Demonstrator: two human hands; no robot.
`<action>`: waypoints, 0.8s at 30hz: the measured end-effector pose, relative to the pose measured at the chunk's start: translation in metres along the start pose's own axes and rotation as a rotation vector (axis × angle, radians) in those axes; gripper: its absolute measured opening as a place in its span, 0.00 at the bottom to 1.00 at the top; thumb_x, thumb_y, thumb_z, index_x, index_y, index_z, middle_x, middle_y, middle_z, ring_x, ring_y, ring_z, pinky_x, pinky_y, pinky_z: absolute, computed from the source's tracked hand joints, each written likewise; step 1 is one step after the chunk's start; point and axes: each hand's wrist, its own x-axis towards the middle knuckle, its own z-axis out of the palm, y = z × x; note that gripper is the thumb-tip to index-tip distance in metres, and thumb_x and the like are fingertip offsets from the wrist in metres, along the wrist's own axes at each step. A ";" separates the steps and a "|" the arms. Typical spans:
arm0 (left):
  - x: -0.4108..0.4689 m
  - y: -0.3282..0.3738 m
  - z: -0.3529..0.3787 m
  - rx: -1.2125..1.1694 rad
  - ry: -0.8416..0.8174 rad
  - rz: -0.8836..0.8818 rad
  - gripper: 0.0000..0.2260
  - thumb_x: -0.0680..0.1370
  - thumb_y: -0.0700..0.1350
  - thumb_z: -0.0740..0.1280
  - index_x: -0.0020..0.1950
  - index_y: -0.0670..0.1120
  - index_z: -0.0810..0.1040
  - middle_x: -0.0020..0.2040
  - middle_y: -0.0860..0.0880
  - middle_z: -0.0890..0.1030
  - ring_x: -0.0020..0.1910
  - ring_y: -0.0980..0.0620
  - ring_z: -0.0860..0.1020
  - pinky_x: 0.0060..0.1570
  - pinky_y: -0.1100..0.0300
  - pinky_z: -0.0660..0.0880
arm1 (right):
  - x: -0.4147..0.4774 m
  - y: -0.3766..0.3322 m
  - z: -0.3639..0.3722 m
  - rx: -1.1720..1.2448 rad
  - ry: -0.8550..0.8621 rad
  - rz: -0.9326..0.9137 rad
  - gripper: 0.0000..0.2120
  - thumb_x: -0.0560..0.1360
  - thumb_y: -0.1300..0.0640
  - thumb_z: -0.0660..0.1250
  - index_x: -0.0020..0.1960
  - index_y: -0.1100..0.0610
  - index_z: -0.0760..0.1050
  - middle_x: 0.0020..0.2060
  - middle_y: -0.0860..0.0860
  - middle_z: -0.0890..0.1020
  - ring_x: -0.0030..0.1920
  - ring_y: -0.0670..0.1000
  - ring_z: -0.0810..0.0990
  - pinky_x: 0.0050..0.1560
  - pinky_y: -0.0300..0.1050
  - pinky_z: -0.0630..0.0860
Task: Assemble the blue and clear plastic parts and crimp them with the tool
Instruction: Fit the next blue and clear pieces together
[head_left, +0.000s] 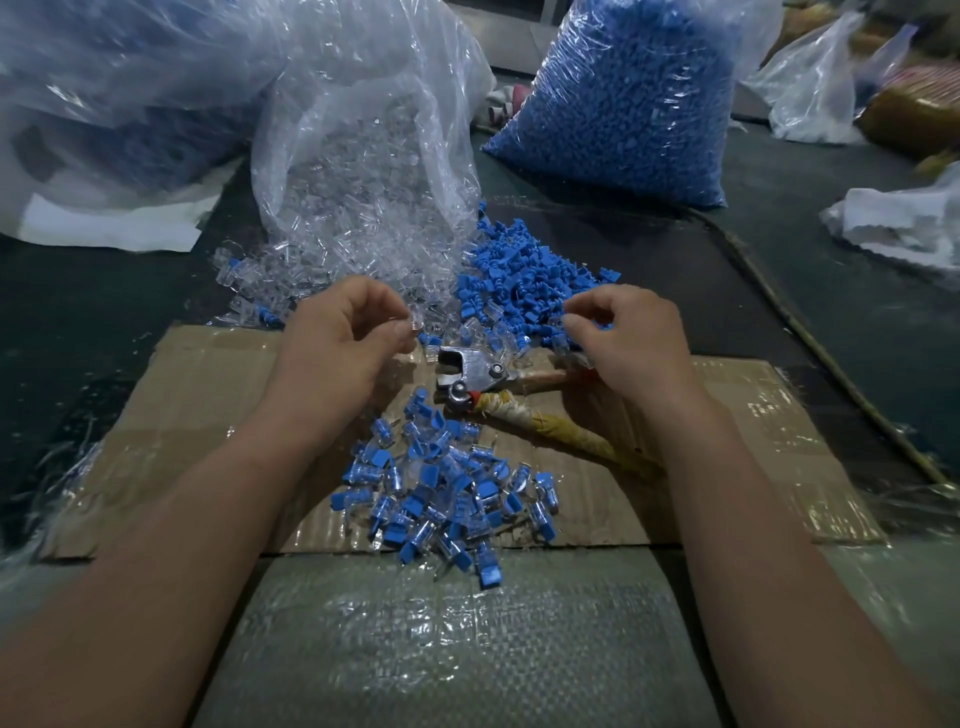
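Items before me, largest first.

1. Far-left bag (104, 104): crumpled clear film. The contents look bluish but are too blurred to identify.
2. Sealed bag (623, 104): packed full of blue pieces, standing at the far right of centre, well apart from my hands.
3. Open bag (363, 156): clear film, mouth towards me, spilling clear parts (270, 270) onto the dark surface (78, 322).
4. Cardboard sheet (208, 415): flat under both my wrists, its near edge overlapping a woven plastic sack (441, 649).
5. Assembled pieces (447, 493): a heap of blue-and-clear units on the cardboard between my forearms.
6. Blue parts (530, 275): a loose pile just beyond the cardboard, touching the spill of clear ones.
7. Crimping tool (467, 374): lying on the cardboard between my hands, metal head pointing left and cloth-wrapped handles running right. Neither hand is on it.
8. Left hand (337, 338): raised over the cardboard's far edge, thumb and forefinger pinching item 10.
9. Right hand (628, 338): at the near edge of the blue pile, fingers curled with thumb and forefinger tips together. I cannot tell whether they hold anything.
10. Clear part (415, 325): a single piece in my left fingertips, just above the tool head.
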 end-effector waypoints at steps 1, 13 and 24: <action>-0.001 0.001 0.000 -0.032 -0.009 -0.009 0.11 0.75 0.34 0.65 0.39 0.50 0.75 0.34 0.51 0.80 0.34 0.60 0.80 0.31 0.71 0.74 | 0.002 -0.001 0.003 -0.040 -0.018 -0.017 0.10 0.75 0.54 0.65 0.54 0.55 0.79 0.50 0.49 0.80 0.50 0.46 0.74 0.52 0.43 0.70; -0.004 0.005 0.001 -0.124 -0.017 -0.061 0.08 0.74 0.36 0.67 0.42 0.49 0.75 0.33 0.54 0.82 0.32 0.60 0.81 0.27 0.70 0.74 | 0.008 -0.003 0.014 -0.242 -0.206 0.016 0.09 0.75 0.51 0.65 0.54 0.50 0.76 0.48 0.50 0.68 0.51 0.53 0.72 0.50 0.46 0.69; -0.004 0.005 0.002 -0.087 -0.003 -0.049 0.07 0.74 0.37 0.68 0.41 0.49 0.76 0.33 0.51 0.82 0.31 0.59 0.81 0.28 0.70 0.75 | 0.006 -0.004 0.012 -0.245 -0.247 -0.082 0.10 0.75 0.50 0.65 0.54 0.52 0.77 0.46 0.49 0.68 0.52 0.51 0.69 0.54 0.47 0.69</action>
